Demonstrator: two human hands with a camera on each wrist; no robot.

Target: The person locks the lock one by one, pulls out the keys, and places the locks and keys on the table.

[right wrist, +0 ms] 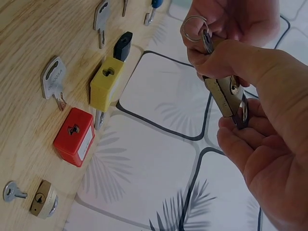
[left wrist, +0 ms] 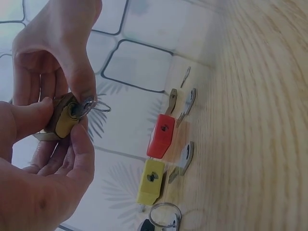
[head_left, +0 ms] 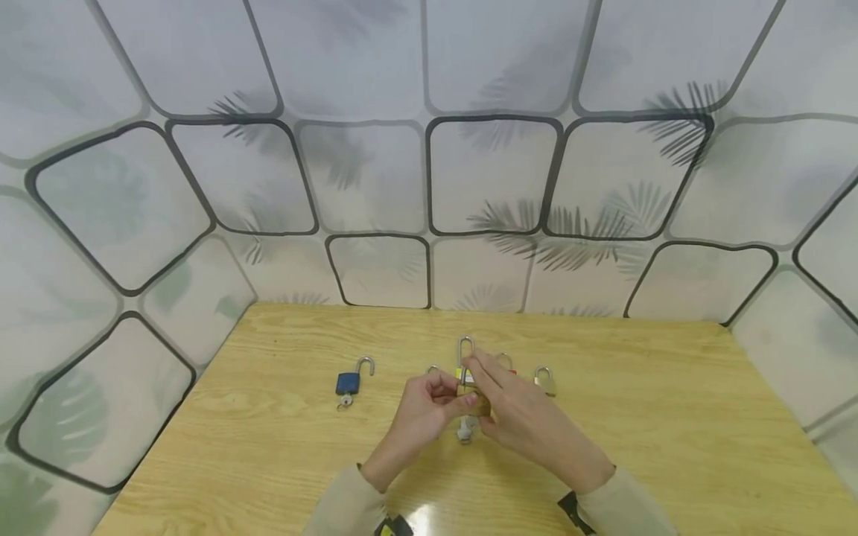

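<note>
Left of the left hand (head_left: pixel 429 406) lies one blue padlock (head_left: pixel 348 383), blocky, with a curved steel shackle. Left and right hand (head_left: pixel 519 413) together grip one brass padlock (right wrist: pixel 221 98), a ringed metal key (left wrist: pixel 84 108) at its keyhole. Beyond them, one black padlock (right wrist: pixel 123 46), one boxy yellow padlock (right wrist: pixel 107 84), one red padlock (right wrist: pixel 73 137); right, one small brass lock (head_left: pixel 546 384).

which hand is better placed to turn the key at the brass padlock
Right hand, probably: its thumb is at the key, while the left hand grips the padlock's body.
</note>
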